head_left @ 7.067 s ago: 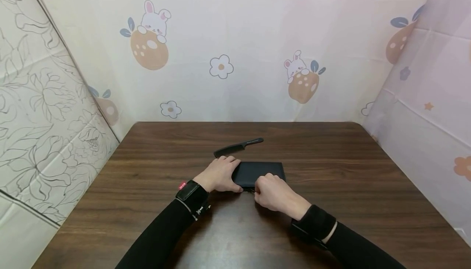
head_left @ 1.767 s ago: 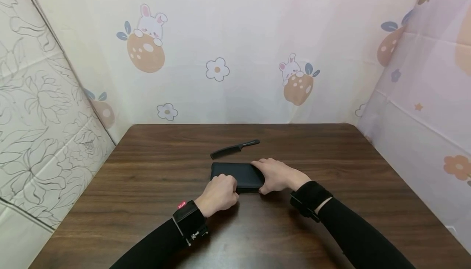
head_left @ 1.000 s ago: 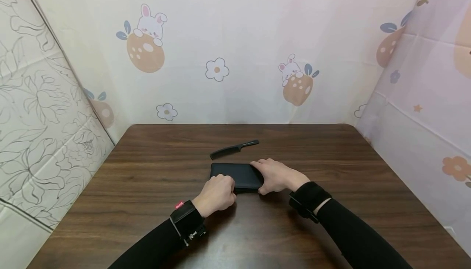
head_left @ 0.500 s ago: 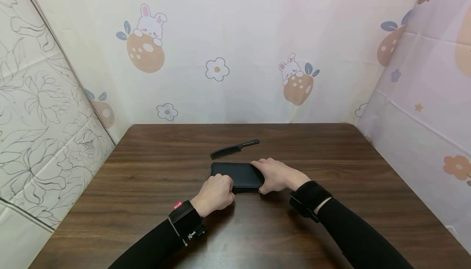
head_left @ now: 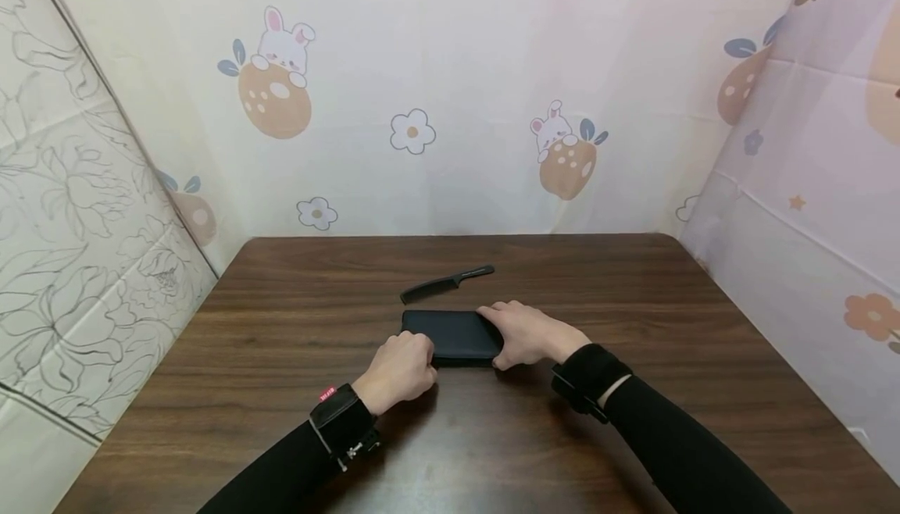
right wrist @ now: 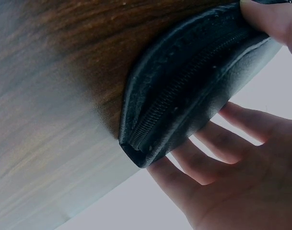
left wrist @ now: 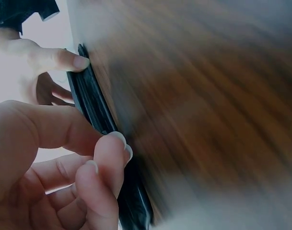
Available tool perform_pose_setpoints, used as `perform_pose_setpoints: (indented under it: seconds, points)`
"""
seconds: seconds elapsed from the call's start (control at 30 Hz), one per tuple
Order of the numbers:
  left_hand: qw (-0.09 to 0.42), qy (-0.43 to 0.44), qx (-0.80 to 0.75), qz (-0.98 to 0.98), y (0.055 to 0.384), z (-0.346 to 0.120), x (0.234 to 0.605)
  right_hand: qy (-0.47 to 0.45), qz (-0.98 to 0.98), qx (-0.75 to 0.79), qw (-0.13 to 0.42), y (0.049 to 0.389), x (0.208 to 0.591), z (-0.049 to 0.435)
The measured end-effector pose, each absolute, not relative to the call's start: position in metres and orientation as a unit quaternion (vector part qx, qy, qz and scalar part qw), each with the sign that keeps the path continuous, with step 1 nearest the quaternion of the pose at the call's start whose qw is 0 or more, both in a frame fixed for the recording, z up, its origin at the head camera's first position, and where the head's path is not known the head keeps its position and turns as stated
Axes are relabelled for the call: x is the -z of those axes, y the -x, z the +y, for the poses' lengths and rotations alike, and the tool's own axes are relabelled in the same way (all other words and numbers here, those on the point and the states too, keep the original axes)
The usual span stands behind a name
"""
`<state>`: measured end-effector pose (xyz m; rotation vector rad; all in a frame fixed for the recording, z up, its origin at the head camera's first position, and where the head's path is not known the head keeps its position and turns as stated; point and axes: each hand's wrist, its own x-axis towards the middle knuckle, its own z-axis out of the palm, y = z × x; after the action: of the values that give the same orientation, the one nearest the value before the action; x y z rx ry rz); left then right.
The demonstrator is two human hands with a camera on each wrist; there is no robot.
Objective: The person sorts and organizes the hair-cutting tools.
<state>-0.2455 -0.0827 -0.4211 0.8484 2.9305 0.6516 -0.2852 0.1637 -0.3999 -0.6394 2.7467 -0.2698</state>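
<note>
A black zippered wallet (head_left: 460, 336) lies flat on the brown wooden table, its zipper edge facing the person. At that front edge, towards the left corner, my left hand (head_left: 398, 369) pinches with thumb and bent fingers; the zipper pull is hidden between the fingertips. My right hand (head_left: 530, 334) grips the wallet's right end, thumb on the near edge and fingers round the far side. Meshed zipper teeth (right wrist: 169, 93) run along the edge in the right wrist view. In the left wrist view, the right thumb (left wrist: 71, 61) presses the far end of the edge.
A black comb (head_left: 446, 285) with a handle lies just behind the wallet, slanting up to the right. Behind the table (head_left: 295, 280) hangs a patterned curtain (head_left: 478, 178), with a flowered panel (head_left: 84, 209) on the left and more cloth on the right.
Earlier the left hand held the wallet's left end and the right worked at the front edge; they have swapped. The wallet sits further left. Lately the left hand has slid left along the edge.
</note>
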Motion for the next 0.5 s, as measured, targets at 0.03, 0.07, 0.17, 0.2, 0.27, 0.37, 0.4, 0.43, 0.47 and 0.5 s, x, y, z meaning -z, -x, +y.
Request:
perform_pose_setpoints:
  seconds: [0.03, 0.07, 0.17, 0.2, 0.27, 0.37, 0.4, 0.43, 0.47, 0.5]
  points:
    - [0.008, -0.271, -0.209, 0.94, 0.245, -0.085, 0.421, 0.223, 0.958, 0.094, 0.154, 0.285, 0.399, 0.164]
    - [0.006, -0.271, -0.21, 0.94, 0.245, -0.086, 0.421, 0.223, 0.958, 0.095, 0.155, 0.285, 0.399, 0.163]
    - [0.001, -0.271, -0.215, 0.938, 0.245, -0.091, 0.421, 0.224, 0.957, 0.093, 0.157, 0.285, 0.399, 0.163]
    - [0.0, -0.272, -0.217, 0.938, 0.245, -0.092, 0.422, 0.225, 0.957, 0.094, 0.157, 0.285, 0.399, 0.163]
    - [-0.002, -0.274, -0.22, 0.936, 0.245, -0.093, 0.422, 0.228, 0.957, 0.094, 0.156, 0.285, 0.399, 0.163]
    - [-0.001, -0.274, -0.224, 0.935, 0.246, -0.095, 0.424, 0.228, 0.957, 0.091, 0.155, 0.286, 0.4, 0.163]
    - [0.001, -0.274, -0.226, 0.935, 0.246, -0.095, 0.424, 0.229, 0.957, 0.093, 0.154, 0.286, 0.4, 0.163]
    - [0.005, -0.273, -0.229, 0.934, 0.246, -0.096, 0.424, 0.228, 0.957, 0.093, 0.155, 0.286, 0.4, 0.163]
    - [0.008, -0.272, -0.23, 0.934, 0.246, -0.096, 0.424, 0.227, 0.957, 0.093, 0.156, 0.286, 0.4, 0.163]
    - [0.011, -0.271, -0.232, 0.934, 0.245, -0.096, 0.424, 0.226, 0.957, 0.094, 0.157, 0.286, 0.4, 0.163]
